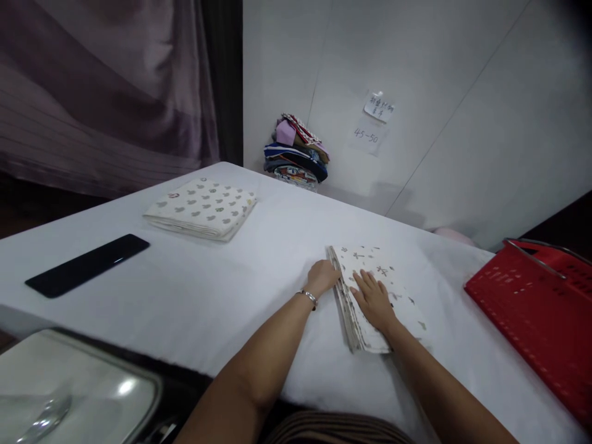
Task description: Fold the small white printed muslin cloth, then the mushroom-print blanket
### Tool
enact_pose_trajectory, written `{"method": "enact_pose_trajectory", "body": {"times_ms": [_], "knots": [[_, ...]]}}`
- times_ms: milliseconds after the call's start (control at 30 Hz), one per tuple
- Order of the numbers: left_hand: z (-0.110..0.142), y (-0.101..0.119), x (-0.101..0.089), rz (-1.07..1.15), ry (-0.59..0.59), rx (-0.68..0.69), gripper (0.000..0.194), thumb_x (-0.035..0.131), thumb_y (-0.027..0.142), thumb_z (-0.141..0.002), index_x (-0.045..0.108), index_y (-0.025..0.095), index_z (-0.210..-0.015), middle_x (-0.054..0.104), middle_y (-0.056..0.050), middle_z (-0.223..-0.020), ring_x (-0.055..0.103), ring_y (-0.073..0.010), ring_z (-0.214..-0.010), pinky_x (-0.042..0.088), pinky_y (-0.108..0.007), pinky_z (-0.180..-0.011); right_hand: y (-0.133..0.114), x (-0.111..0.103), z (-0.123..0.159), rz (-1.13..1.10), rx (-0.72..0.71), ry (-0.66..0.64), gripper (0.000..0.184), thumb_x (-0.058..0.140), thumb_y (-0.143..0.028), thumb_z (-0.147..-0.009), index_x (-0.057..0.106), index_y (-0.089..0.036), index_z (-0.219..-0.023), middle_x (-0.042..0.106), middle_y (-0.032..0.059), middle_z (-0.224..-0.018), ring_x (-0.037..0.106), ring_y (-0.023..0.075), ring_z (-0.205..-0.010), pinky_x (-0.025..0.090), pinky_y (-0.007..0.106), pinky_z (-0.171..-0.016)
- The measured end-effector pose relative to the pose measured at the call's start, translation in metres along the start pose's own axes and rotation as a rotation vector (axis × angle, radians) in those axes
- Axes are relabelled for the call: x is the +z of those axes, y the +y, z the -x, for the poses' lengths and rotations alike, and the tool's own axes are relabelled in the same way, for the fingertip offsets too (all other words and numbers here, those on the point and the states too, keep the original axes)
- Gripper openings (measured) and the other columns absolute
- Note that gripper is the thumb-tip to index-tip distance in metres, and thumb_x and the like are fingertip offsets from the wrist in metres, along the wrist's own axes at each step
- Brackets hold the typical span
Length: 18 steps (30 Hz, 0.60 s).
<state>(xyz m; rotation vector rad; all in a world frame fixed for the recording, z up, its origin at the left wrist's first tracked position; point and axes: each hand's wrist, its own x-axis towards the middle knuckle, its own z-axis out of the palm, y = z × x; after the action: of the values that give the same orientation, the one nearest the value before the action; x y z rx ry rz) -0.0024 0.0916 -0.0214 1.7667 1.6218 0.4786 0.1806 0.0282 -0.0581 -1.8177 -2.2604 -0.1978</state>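
Note:
A folded white cloth with small dark prints (398, 290) lies on the white table (240, 277) in front of me, its layered edge facing left. My right hand (374, 301) rests flat on top of it, fingers stretched out. My left hand (322, 276), with a bracelet at the wrist, is curled against the cloth's left layered edge, fingertips tucked at the folds. A second folded cloth with grey prints (202, 208) sits at the far left of the table, away from both hands.
A black phone (87, 264) lies near the table's left edge. A red plastic basket (541, 308) stands at the right. A pile of coloured fabrics (296, 154) sits against the wall with paper notes (378, 108) above. A curtain hangs at left.

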Motion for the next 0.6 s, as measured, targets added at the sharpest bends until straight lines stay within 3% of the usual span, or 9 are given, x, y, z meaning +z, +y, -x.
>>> {"method": "enact_pose_trajectory", "body": {"times_ms": [333, 467, 600], "knots": [[-0.001, -0.004, 0.010, 0.068, 0.159, 0.155, 0.015, 0.055, 0.021, -0.073, 0.065, 0.020, -0.084, 0.069, -0.004, -0.095, 0.061, -0.0170, -0.085, 0.042, -0.024, -0.069, -0.001, -0.001, 0.000, 0.003, -0.001, 0.008, 0.047, 0.033, -0.042, -0.094, 0.043, -0.024, -0.137, 0.039, 0.0096, -0.144, 0.031, 0.0272, -0.134, 0.029, 0.052, -0.104], [-0.003, -0.004, 0.011, 0.064, 0.162, 0.134, 0.013, 0.056, 0.027, -0.074, 0.066, 0.019, -0.078, 0.069, -0.004, -0.088, 0.061, -0.0178, -0.080, 0.042, -0.025, -0.066, -0.002, -0.001, 0.000, 0.000, 0.007, 0.000, 0.047, 0.032, -0.043, -0.094, 0.043, -0.024, -0.137, 0.038, 0.0087, -0.145, 0.030, 0.0266, -0.135, 0.028, 0.051, -0.105], [-0.005, -0.001, 0.013, 0.013, 0.166, 0.085, 0.016, 0.055, 0.026, -0.075, 0.066, 0.018, -0.084, 0.069, -0.007, -0.095, 0.062, -0.0197, -0.084, 0.043, -0.027, -0.067, -0.002, -0.002, -0.001, -0.001, 0.012, -0.011, 0.048, 0.031, -0.044, -0.094, 0.043, -0.024, -0.137, 0.038, 0.0089, -0.145, 0.029, 0.0268, -0.135, 0.027, 0.052, -0.105]]}}
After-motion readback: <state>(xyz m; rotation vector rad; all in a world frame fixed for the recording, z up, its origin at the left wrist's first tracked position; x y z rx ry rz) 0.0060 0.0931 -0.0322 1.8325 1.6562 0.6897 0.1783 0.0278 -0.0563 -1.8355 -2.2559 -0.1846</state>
